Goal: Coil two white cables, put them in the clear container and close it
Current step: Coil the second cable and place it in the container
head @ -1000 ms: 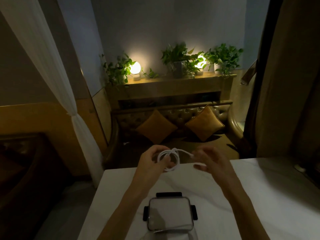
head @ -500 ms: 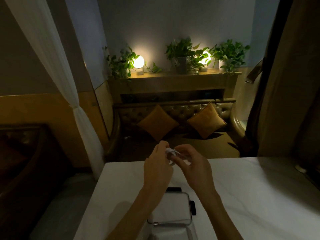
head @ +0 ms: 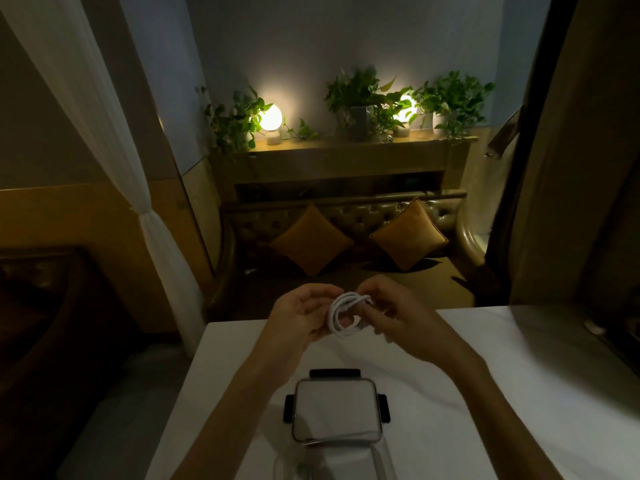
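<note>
Your left hand (head: 300, 318) and right hand (head: 398, 320), both pinched on the coiled cable (head: 341, 315), hold it above the worktop (head: 519, 393), beyond the near lidded container (head: 335, 410), keeping loops gathered.

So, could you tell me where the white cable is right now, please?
In the head view the cable is a small coil held between both hands, left and right, above the table's far edge, beyond the lid.

Dim room; tufted sofa (head: 346, 233), two glowing lamps (head: 270, 118), white curtain (head: 104, 140).
</note>
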{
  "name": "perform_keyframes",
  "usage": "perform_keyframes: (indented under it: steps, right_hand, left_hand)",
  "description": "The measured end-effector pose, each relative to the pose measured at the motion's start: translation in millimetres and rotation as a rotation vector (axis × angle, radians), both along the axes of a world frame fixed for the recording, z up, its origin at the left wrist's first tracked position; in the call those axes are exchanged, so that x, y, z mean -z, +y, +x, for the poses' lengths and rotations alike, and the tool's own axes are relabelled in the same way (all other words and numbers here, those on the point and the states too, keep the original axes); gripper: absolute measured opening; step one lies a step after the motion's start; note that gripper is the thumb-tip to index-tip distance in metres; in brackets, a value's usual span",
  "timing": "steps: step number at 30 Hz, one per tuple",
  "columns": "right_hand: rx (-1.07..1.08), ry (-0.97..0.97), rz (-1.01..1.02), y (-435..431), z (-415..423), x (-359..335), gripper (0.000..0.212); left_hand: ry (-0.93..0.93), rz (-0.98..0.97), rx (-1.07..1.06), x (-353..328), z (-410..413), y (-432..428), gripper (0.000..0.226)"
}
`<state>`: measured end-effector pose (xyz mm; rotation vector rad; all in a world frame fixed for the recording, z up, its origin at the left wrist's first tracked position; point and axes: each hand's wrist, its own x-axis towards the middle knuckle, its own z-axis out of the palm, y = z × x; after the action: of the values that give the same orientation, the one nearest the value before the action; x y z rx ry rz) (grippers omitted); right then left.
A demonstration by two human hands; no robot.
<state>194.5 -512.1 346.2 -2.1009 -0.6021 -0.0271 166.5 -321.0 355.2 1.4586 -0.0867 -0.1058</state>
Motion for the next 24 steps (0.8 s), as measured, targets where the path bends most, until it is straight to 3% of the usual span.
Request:
perform_keyframes:
  steps: [5,7,11,14,20,22,24]
  right_hand:
    - [-0.142,0.102,0.133,2.6,-5.0,-16.7,0.027]
    - [-0.139,0.15,0.189,3.5,-5.0,-16.3,0.025]
    - [-0.171,0.29,0.312,1.9,-6.5,-13.0,0.024]
    - [-0.153,0.348,0.396,4.3,-8.0,-9.2,0.023]
    - [-0.061,0.12,0.321,8.2,-11.9,-7.1,0.03]
    - [-0.078,0.116,0.335,8.4,-13.6,-11.4,0.026]
    - [-0.095,0.216,0.329,7.4,-13.8,-16.1,0.02]
  left_hand:
    - [-0.325,0.314,-0.143,-5.1,4.8,-4.2,0.025]
    - [-0.348,0.373,-0.155,-8.4,5.7,-5.1,0.023]
    - [-0.23,0.366,-0.13,-9.0,5.6,-0.9,0.02]
    - [-0.056,0.258,-0.014,-8.9,4.4,1.8,0.022]
    - [0.168,-0.139,0.207,-13.4,1.1,9.8,0.029]
    - [0.17,-0.128,0.155,-11.4,0.0,7.5,0.028]
    - [0.085,0.044,0.025,-8.5,-0.9,4.0,0.026]
